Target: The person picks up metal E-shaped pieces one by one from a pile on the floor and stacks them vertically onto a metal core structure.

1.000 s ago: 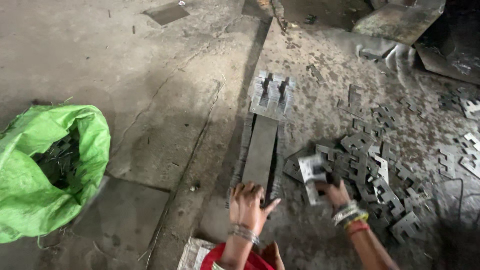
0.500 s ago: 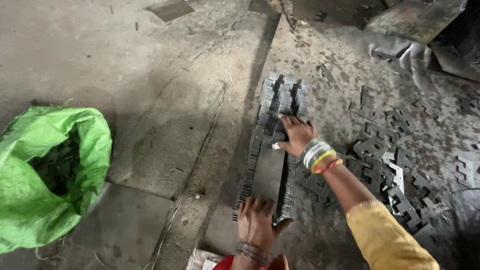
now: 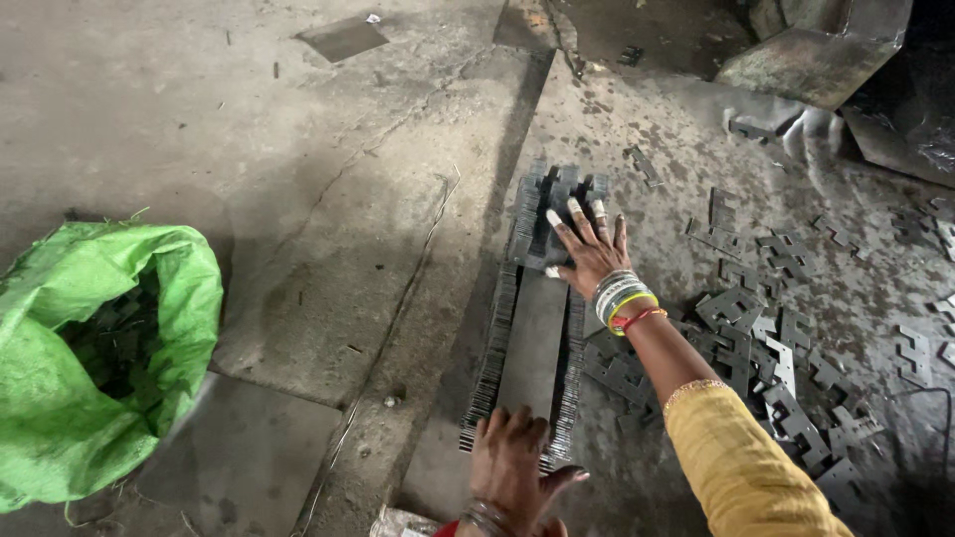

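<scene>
A long row of thin grey metal stampings (image 3: 494,348) stands on edge on the concrete floor, with a flat bare strip down its middle. My right hand (image 3: 587,249), with bangles on the wrist and a yellow sleeve, lies flat with fingers spread against the far block of stacked stampings (image 3: 552,204). My left hand (image 3: 512,462) presses on the near end of the row, fingers spread over the plates. Neither hand grips anything.
Several loose E-shaped metal stampings (image 3: 771,338) lie scattered on the floor to the right. An open green sack (image 3: 95,348) holding dark metal pieces sits at the left. Metal sheets (image 3: 811,65) lie at the far right; a small flat plate (image 3: 343,38) lies far back.
My right hand left the loose pile at the right, reached to the row and slid forward onto its far block. My left hand settled on the row's near end.
</scene>
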